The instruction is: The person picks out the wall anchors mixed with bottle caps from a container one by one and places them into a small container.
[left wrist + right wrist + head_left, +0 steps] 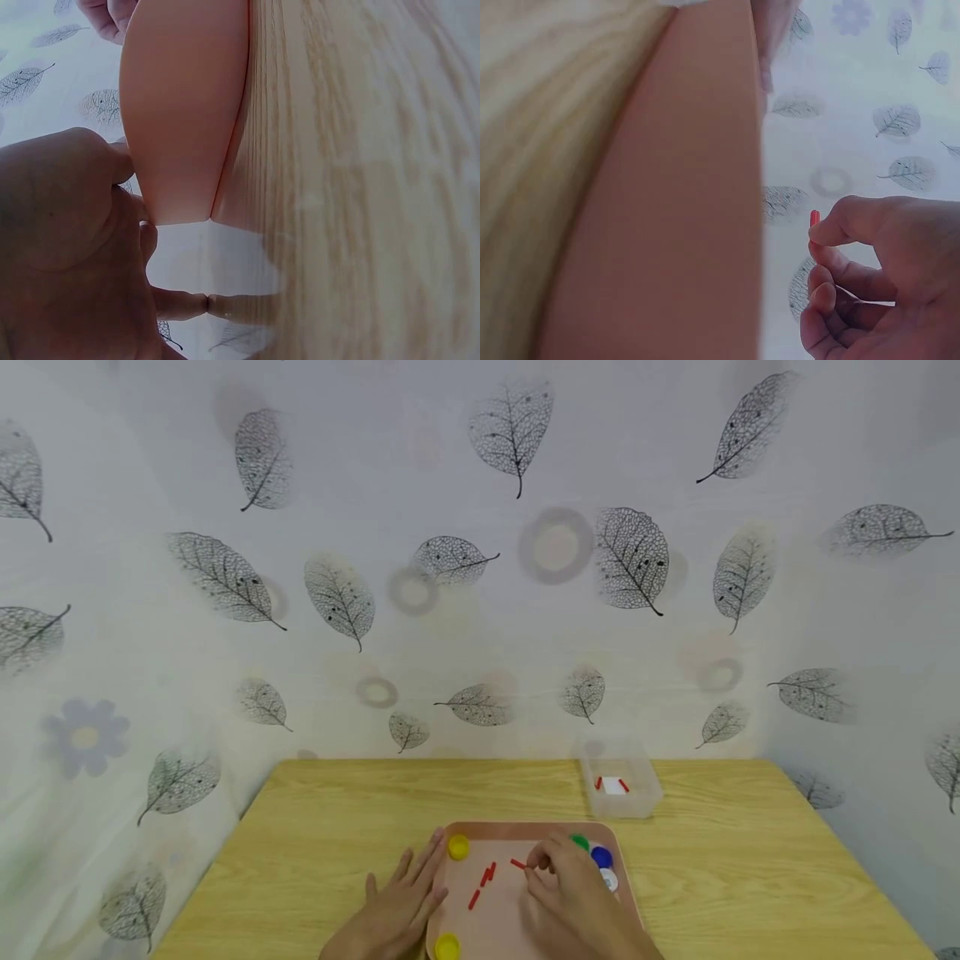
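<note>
A pink tray (517,830) lies on the wooden table, its tall outer side wall (184,112) filling much of the left wrist view. My left hand (401,897) rests at the tray's left rim with its fingers extended. Over the tray's right half, my right hand (573,889) pinches a short red stick (518,864) between thumb and index finger. The tip of that red stick (814,218) pokes out past the thumb in the right wrist view. Several more red sticks (474,900) lie on the tray floor between the hands.
Yellow round caps (458,847) sit in the tray's left corners. Green (580,841), blue (602,857) and white caps (610,881) line its right side, partly behind my right hand. A translucent bin (639,795) with red sticks and a white piece stands behind the tray, near the leaf-patterned backdrop.
</note>
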Motion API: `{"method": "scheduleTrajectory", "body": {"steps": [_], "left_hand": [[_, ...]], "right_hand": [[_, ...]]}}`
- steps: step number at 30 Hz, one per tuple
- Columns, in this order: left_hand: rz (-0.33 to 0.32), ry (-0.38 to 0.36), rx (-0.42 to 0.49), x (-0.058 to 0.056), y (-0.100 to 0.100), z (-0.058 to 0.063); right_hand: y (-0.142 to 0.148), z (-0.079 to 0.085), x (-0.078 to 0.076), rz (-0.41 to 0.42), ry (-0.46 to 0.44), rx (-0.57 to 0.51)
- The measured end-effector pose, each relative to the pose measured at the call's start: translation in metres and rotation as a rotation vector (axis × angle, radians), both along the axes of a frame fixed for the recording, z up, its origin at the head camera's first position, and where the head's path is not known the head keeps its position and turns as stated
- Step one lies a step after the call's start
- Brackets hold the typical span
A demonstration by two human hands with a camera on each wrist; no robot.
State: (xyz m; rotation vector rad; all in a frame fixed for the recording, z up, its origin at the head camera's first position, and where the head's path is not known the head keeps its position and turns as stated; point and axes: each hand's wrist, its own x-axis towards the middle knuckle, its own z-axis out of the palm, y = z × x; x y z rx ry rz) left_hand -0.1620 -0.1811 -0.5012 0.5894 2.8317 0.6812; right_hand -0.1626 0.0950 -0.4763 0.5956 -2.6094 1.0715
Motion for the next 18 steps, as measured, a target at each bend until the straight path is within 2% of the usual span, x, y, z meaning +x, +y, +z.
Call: {"method": "scheduleTrajectory", "body": {"steps": [2, 6, 8, 9, 11, 13, 18], "left_hand": [[0.003, 0.004, -0.005, -0.001, 0.001, -0.001], [-0.005, 0.008, -0.015, -0.002, 0.001, -0.003], [-0.011, 0.008, -0.018, -0.002, 0.001, -0.005], [-0.014, 0.005, -0.017, -0.002, 0.001, -0.005], [-0.018, 0.01, -0.016, -0.002, 0.0, -0.005], [-0.015, 0.013, -0.003, -0.002, 0.0, -0.005], [-0.004, 0.006, 0.005, -0.001, 0.0, -0.002]], "right_hand": [[0.005, 0.004, -0.002, -0.007, 0.044, -0.009], [0.015, 0.012, -0.01, 0.0, 0.249, 0.004], [0.02, 0.015, -0.013, -0.002, 0.297, -0.007], [0.022, 0.017, -0.015, -0.003, 0.295, -0.018], [0.027, 0.021, -0.017, -0.003, 0.214, -0.065], [0.032, 0.025, -0.019, -0.016, 0.173, -0.085], [0.046, 0.034, -0.028, -0.029, 0.205, -0.077]]}}
